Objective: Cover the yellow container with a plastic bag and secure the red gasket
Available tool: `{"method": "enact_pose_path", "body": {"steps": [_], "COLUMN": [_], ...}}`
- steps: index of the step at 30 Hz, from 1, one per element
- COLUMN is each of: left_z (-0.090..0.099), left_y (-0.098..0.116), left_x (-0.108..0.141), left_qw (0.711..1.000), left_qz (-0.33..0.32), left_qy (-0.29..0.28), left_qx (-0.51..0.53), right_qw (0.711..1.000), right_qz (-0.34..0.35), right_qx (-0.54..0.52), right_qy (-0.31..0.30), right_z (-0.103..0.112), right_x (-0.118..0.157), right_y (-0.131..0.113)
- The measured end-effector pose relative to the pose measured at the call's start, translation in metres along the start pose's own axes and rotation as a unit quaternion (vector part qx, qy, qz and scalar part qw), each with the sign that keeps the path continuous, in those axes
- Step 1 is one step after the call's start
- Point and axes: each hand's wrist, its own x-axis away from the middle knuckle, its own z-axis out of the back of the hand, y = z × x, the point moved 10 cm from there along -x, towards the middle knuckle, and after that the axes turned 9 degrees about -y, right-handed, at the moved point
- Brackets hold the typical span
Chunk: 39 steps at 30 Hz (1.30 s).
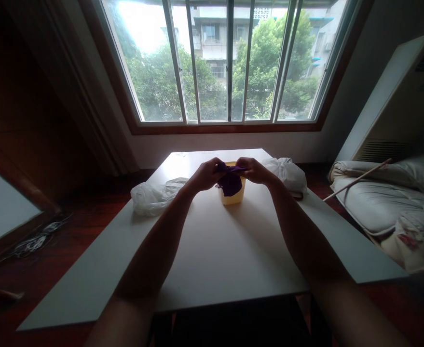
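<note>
Both my hands grip a dark purple cloth, stretched between them above a yellow plastic container. My left hand has its fingers closed on the cloth's left end. At the other end, my right hand pinches the fabric. The middle of the cloth hangs down over the container's near side and covers part of its rim. Whether the container holds anything is hidden.
A clear plastic bag lies left on the white table. On the right sits a stuffed white plastic bag. Beyond the table's right edge are a padded seat and a thin stick. A window stands behind.
</note>
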Motion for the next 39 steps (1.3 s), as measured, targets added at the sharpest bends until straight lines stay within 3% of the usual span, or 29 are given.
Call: {"method": "enact_pose_path", "body": {"steps": [4,9,13,17,22,28,33,36,39], "left_z": [-0.001,0.005,0.017,0.022,0.014,-0.001,0.003,0.003,-0.006], "left_y": [0.001,0.011,0.008,0.002,0.015,0.023,0.008,-0.014,-0.058], "left_x": [0.000,0.001,0.002,0.002,0.004,0.005,0.004,0.000,-0.006], "left_qw": [0.999,0.999,0.997,0.998,0.995,0.992,0.993,0.994,0.999], "left_qz": [-0.014,-0.043,-0.054,-0.050,-0.064,-0.098,-0.058,-0.031,0.020], "left_qy": [-0.013,-0.004,0.030,0.036,0.013,-0.043,-0.038,-0.019,-0.005], "left_qx": [0.027,-0.014,-0.044,-0.035,-0.075,-0.069,-0.099,-0.105,-0.043], "right_qw": [0.999,0.994,0.993,0.995,0.992,0.991,0.971,0.966,0.965], "right_qz": [-0.006,0.010,0.051,0.031,0.012,0.000,-0.087,-0.147,-0.186], "right_qx": [-0.048,-0.113,-0.105,-0.091,-0.122,-0.041,0.073,0.098,0.122], "right_qy": [0.015,0.009,0.015,0.029,0.037,0.127,0.210,0.188,0.141], "right_z": [0.001,0.001,0.007,0.011,0.012,0.030,0.050,0.048,0.038], "right_x": [0.001,0.003,0.004,0.004,0.004,0.007,0.014,0.014,0.012], "right_y": [-0.002,-0.010,-0.017,-0.006,-0.001,0.004,0.026,0.039,0.048]}}
